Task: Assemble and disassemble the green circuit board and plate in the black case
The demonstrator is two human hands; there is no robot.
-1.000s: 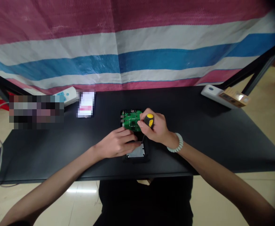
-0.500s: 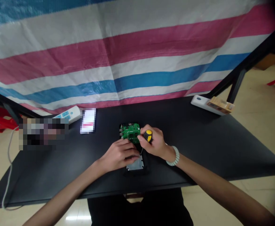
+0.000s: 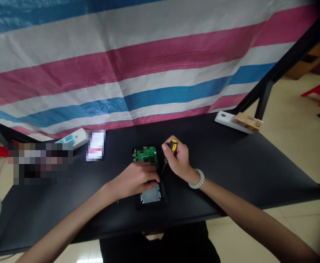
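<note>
My right hand (image 3: 177, 159) is closed around a screwdriver (image 3: 173, 145) with a yellow and black handle. Its thin shaft slants down and left, the tip near the fingertips of my left hand (image 3: 142, 177). That hand lies across an opened black device, with the thumb and fingers drawn together close to the tip. What they pinch, if anything, is hidden. Above the fingers a green circuit board (image 3: 146, 153) with metal ports shows in the device's far part. Below them is a silver metal plate (image 3: 151, 195) in a black casing (image 3: 163, 193).
A phone with a lit, blurred screen (image 3: 96, 145) lies at the left, near a white power strip (image 3: 79, 137). Another power strip (image 3: 225, 119) with a small box (image 3: 249, 121) on it stands back right. A striped sheet (image 3: 160, 65) hangs behind the black table (image 3: 217, 153).
The view has shifted a little. My right hand has drawn slightly away from the board with the screwdriver, showing more of the shaft. My left hand stays over the device.
</note>
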